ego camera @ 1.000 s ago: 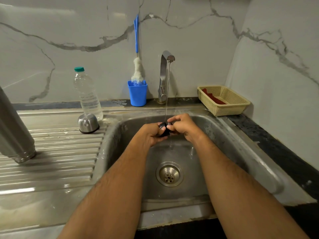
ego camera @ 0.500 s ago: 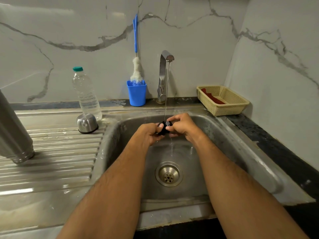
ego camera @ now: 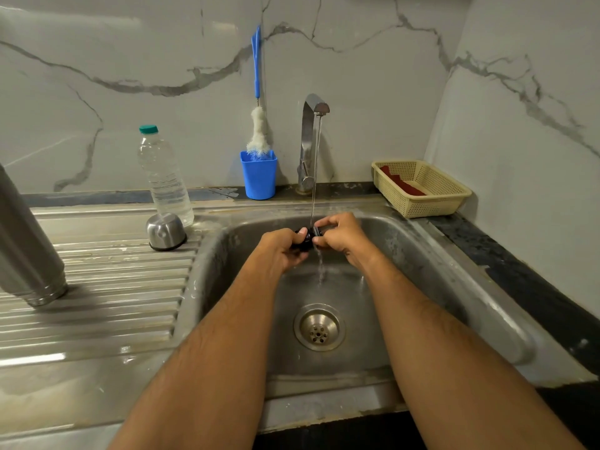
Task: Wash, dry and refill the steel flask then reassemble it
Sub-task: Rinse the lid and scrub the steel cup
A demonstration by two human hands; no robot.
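Note:
Over the sink basin (ego camera: 422, 271), my left hand (ego camera: 279, 250) and my right hand (ego camera: 341, 235) both grip a small black flask stopper (ego camera: 306, 238). It sits under the thin water stream falling from the tap (ego camera: 311, 141), and the fingers hide most of it. The steel flask body (ego camera: 22, 245) stands upside down on the ribbed drainboard at the far left. Its steel cup lid (ego camera: 165, 231) rests mouth down on the drainboard near the basin's back left corner.
A clear water bottle (ego camera: 165, 180) with a green cap stands behind the cup lid. A blue cup (ego camera: 258, 175) holds a bottle brush (ego camera: 258, 125) by the tap. A beige basket (ego camera: 422, 186) with a red cloth sits on the dark counter at right. The drain (ego camera: 319, 327) lies below my hands.
My hands stay under the stream with the stopper; the fingers have shifted slightly around it. Nothing else has moved.

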